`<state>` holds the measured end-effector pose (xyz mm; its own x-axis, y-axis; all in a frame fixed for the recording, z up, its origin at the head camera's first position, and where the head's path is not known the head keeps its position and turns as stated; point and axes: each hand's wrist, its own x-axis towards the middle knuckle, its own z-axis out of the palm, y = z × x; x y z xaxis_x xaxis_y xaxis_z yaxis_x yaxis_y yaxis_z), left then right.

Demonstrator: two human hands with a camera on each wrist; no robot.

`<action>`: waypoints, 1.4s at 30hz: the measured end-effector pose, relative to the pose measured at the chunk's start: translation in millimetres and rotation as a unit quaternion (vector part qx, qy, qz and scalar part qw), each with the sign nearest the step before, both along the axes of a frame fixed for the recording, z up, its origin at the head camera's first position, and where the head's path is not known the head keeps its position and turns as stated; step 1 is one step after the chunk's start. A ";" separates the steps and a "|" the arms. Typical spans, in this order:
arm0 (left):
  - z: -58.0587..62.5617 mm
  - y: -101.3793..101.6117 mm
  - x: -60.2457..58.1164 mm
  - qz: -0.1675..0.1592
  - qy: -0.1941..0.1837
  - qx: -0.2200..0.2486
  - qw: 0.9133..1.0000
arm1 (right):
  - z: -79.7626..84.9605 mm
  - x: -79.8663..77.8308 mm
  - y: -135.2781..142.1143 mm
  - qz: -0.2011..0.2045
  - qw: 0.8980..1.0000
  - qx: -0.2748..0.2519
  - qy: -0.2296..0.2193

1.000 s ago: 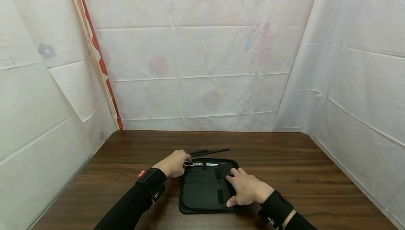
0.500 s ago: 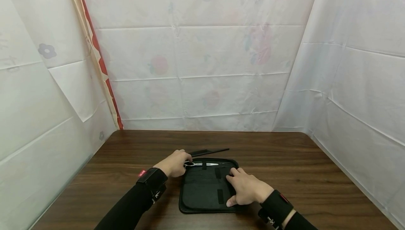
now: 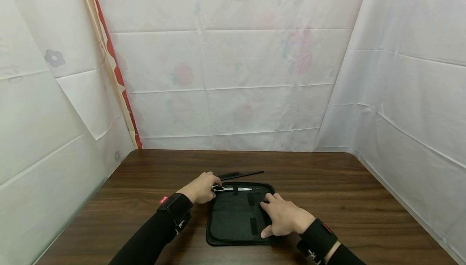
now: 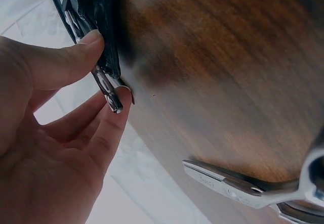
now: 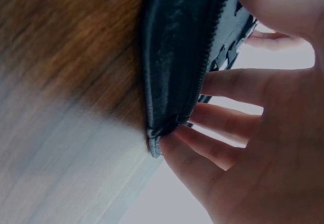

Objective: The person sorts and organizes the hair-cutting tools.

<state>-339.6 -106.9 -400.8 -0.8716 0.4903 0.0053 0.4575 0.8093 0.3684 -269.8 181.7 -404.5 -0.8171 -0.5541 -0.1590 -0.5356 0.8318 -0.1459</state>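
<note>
A black zip case [image 3: 233, 220] lies unfolded on the table. Silver hair scissors [image 3: 240, 189] run across its far part, their blades under a black elastic loop [image 3: 235, 191]. At the case's left edge my left hand [image 3: 202, 188] pinches the scissors' handle end between thumb and fingers; the left wrist view shows the metal end [image 4: 109, 90] poking out there. My right hand [image 3: 285, 216] rests on the case's right side with fingers spread. In the right wrist view its fingers [image 5: 223, 123] touch the zipped edge.
A black comb [image 3: 240, 175] lies just behind the case. In the left wrist view, another pair of scissors [image 4: 217, 183] lies on the wooden table [image 3: 364, 216]. White sheets [image 3: 233, 62] hang along the back and both sides.
My left hand has shifted very slightly right, and the scissors' tip reaches a little farther right past the loop. The right hand and the comb stay put.
</note>
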 end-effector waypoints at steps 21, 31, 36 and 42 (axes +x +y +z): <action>-2.9 2.3 -2.3 0.002 0.004 0.014 1.000 | 0.4 0.6 1.3 -0.003 1.000 -0.001 -0.006; -2.0 4.0 -0.1 0.007 0.005 0.008 1.000 | 0.6 1.1 1.1 -0.004 1.000 -0.003 -0.009; -1.1 3.4 0.3 0.000 -0.001 0.016 1.000 | 1.0 1.3 1.1 -0.003 1.000 -0.002 -0.008; -2.4 3.2 -0.8 -0.006 0.000 0.025 1.000 | 0.7 2.0 0.6 -0.005 1.000 -0.001 -0.006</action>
